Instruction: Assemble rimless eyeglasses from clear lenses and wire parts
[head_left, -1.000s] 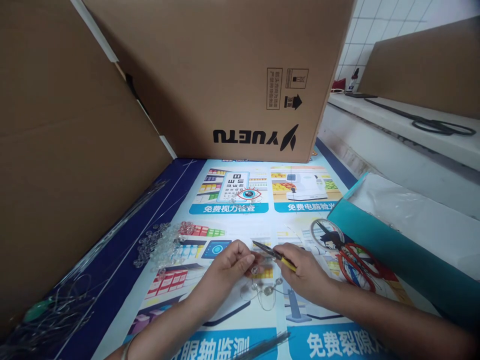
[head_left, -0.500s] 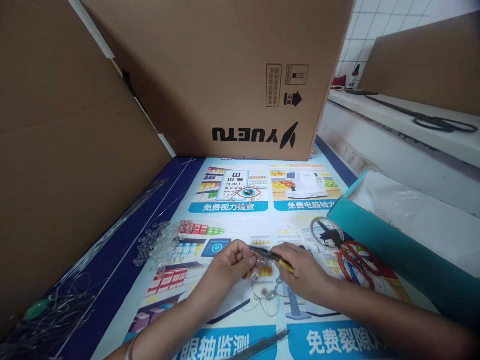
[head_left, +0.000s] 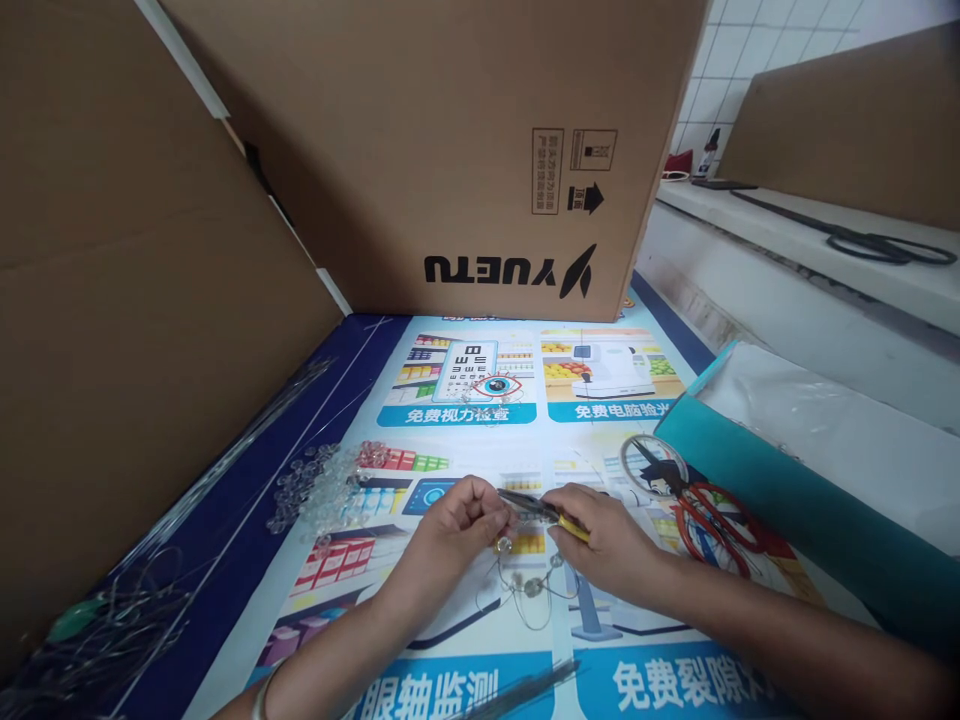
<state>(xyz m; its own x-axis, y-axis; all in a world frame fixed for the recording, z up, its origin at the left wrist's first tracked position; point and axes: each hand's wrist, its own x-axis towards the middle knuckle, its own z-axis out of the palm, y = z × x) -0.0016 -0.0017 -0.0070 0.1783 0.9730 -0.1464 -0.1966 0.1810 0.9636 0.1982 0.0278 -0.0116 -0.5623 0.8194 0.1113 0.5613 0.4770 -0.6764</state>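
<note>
Near edge: bundle of thin wires (head_left: 525,690) flat on printed tabletop cover (head_left: 517,635), cut off by frame bottom; band (head_left: 260,697) on L wrist, partly out of frame. Next, beaded wire (head_left: 532,588): hangs in loops just below & btwn the hands, upper part running into L fingertips; clear beads visible, one immediately under the L thumb. Exact wire path hard to make out vs. printed background; end at fingertips hidden. L hand (head_left: 469,520): thumb & index pressed together on beaded wire, other fingers curled, partly hidden. R hand (head_left: 600,530): closed round yellow-grip pliers (head_left: 574,528), nose pointing L & reaching L fingertips; cannot tell if plier jaws are apart or gripping wire. Far L side: wire tangle (head_left: 112,625) w/ green item (head_left: 75,620), type unclear, dim & cut off at edge. Beyond L hand: pile of loose clear beads (head_left: 322,490), individual pcs blurred together. Beyond R hand: red-handled scissors (head_left: 720,525), beside teal box (head_left: 750,500); box contents not legible, R end out of frame. Farther: YUETU carton (head_left: 450,150) standing at back, lettering inverted; black scissors (head_left: 885,245) on ledge, far R.
</note>
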